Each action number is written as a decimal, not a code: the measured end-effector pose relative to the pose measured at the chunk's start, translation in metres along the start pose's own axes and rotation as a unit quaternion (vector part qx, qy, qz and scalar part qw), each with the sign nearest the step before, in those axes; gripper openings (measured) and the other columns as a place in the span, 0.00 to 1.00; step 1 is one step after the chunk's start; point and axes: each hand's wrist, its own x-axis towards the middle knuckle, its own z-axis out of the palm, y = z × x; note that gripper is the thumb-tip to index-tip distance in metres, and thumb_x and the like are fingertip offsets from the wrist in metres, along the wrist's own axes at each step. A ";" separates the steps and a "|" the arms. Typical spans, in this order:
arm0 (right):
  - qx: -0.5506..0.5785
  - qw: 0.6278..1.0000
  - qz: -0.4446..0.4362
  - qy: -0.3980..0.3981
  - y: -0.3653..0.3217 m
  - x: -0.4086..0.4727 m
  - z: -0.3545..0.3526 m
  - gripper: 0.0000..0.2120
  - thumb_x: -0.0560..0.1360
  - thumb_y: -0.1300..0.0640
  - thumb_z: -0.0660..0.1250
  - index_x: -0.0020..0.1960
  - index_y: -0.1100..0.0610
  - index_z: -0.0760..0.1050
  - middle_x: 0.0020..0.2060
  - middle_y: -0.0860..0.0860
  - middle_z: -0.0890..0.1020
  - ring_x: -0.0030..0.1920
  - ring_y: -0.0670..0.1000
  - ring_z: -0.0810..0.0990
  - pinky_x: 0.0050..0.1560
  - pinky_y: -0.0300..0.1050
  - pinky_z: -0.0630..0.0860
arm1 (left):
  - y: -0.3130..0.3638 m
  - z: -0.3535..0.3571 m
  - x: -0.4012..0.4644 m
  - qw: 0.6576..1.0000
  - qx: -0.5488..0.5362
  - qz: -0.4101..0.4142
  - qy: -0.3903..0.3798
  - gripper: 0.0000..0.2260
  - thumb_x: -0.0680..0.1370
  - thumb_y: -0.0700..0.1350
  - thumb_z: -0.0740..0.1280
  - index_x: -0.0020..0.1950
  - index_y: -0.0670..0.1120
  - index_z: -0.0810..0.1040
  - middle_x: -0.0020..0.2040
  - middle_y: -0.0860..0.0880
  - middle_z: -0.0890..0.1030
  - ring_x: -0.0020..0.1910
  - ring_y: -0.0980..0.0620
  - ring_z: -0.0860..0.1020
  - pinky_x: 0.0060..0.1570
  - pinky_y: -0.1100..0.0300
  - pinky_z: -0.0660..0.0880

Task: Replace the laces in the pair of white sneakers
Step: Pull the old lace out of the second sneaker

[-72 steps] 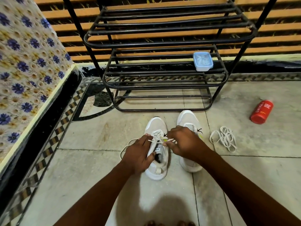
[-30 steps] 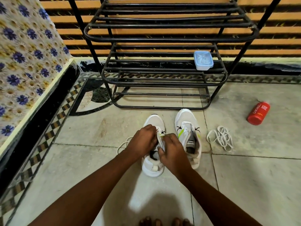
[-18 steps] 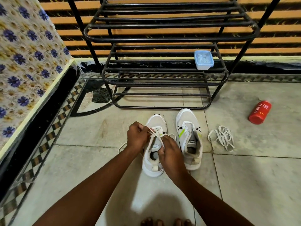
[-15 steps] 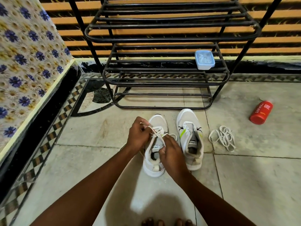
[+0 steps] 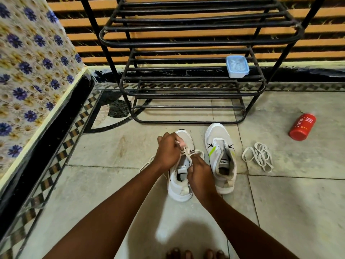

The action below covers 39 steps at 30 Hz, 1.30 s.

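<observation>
Two white sneakers stand side by side on the tiled floor. The left sneaker (image 5: 179,186) has a white lace (image 5: 188,153) partly threaded through its eyelets. My left hand (image 5: 168,150) pinches one strand of this lace above the shoe's front. My right hand (image 5: 198,170) grips the other strand over the shoe's right edge. Loose lace trails on the floor to the left of the shoe. The right sneaker (image 5: 221,157), with a green stripe, has no lace. A loose bundle of white laces (image 5: 258,156) lies on the floor to its right.
A black metal shoe rack (image 5: 186,79) stands just behind the sneakers, with a pale blue lidded box (image 5: 237,66) on a shelf. A red bottle (image 5: 302,127) lies on the floor at the right. A floral-tiled wall (image 5: 28,71) runs along the left. Toes show at the bottom edge.
My left hand has risen and moved toward the toe of the left sneaker, pulling its strand taut. My right hand has stayed over the shoe's right side, gripping the lace.
</observation>
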 end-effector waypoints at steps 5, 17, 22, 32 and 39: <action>-0.043 0.999 0.009 -0.009 0.000 -0.002 0.006 0.16 0.69 0.70 0.66 0.56 0.63 0.78 0.49 0.61 0.81 0.42 0.64 0.82 0.40 0.52 0.80 | 0.012 -0.012 0.002 0.932 -0.328 -0.143 0.061 0.06 0.84 0.39 0.64 0.47 0.44 0.77 0.50 0.32 0.84 0.45 0.36 0.84 0.46 0.44 0.81; -0.053 0.998 0.015 -0.010 0.000 -0.002 0.008 0.14 0.69 0.68 0.63 0.54 0.61 0.77 0.48 0.59 0.80 0.41 0.63 0.81 0.40 0.52 0.79 | 0.002 -0.031 0.005 0.979 -0.085 0.060 0.174 0.18 0.81 0.36 0.63 0.41 0.58 0.68 0.43 0.55 0.84 0.49 0.53 0.81 0.57 0.45 0.70; -0.034 0.999 -0.002 0.022 0.002 -0.007 0.006 0.18 0.70 0.62 0.55 0.56 0.63 0.77 0.49 0.59 0.80 0.46 0.63 0.81 0.45 0.53 0.80 | 0.038 -0.068 0.020 0.969 -0.170 0.119 0.134 0.10 0.84 0.33 0.59 0.47 0.46 0.70 0.39 0.44 0.82 0.33 0.51 0.80 0.36 0.58 0.78; -0.065 0.997 0.035 -0.001 0.005 -0.009 0.015 0.16 0.78 0.57 0.53 0.58 0.61 0.75 0.53 0.58 0.79 0.49 0.62 0.81 0.46 0.55 0.79 | 0.005 -0.008 -0.014 0.943 0.298 0.119 -0.085 0.15 0.71 0.50 0.73 0.57 0.50 0.80 0.58 0.53 0.78 0.59 0.48 0.78 0.51 0.50 0.79; -0.037 0.998 0.042 -0.006 0.004 -0.008 0.014 0.16 0.78 0.56 0.50 0.54 0.60 0.74 0.52 0.57 0.78 0.50 0.60 0.80 0.47 0.54 0.78 | 0.003 0.005 -0.012 0.808 0.494 0.313 -0.065 0.11 0.65 0.46 0.78 0.42 0.44 0.81 0.43 0.46 0.81 0.43 0.44 0.81 0.34 0.57 0.71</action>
